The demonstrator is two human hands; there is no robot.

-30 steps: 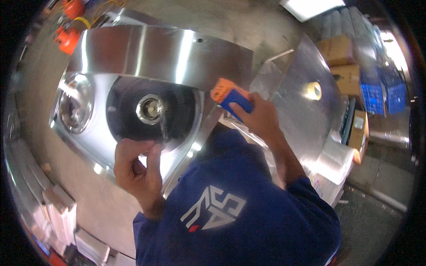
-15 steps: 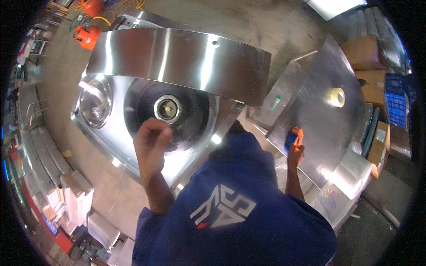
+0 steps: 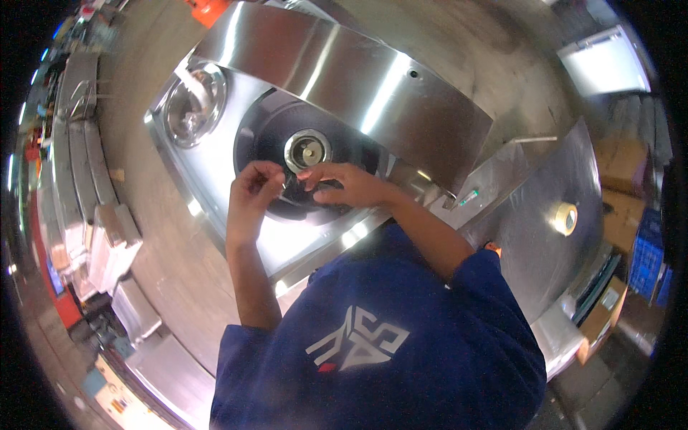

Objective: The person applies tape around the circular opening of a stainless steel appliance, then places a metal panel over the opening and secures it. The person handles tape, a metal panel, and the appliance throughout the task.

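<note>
My left hand (image 3: 254, 197) is over the near left part of a black round bowl (image 3: 351, 143) with a metal ring (image 3: 307, 150) at its middle. Thumb and fingers pinch a small, pale, shiny piece, too small to name. My right hand (image 3: 347, 185) hovers just beside it, fingers bent and thumb apart, the fingertips close to the left ones. Nothing shows in its grasp. The bowl sits in a bright stainless steel unit (image 3: 222, 168). An orange tool (image 3: 493, 248) lies at the metal sheet on the right, mostly hidden by my right sleeve.
Along the unit's far side stands a broad steel panel (image 3: 344, 72). A shiny round basin (image 3: 195, 104) is at its left. On the right, a large metal sheet (image 3: 537, 208) bears a tape roll (image 3: 565, 218); a green marker-like thing (image 3: 469, 196) lies nearby. Blue crates (image 3: 646, 247) stand beyond.
My right hand has let go of the blue-and-orange tool at the right and come across to my left hand over the bowl. The whole view has turned and shifted.
</note>
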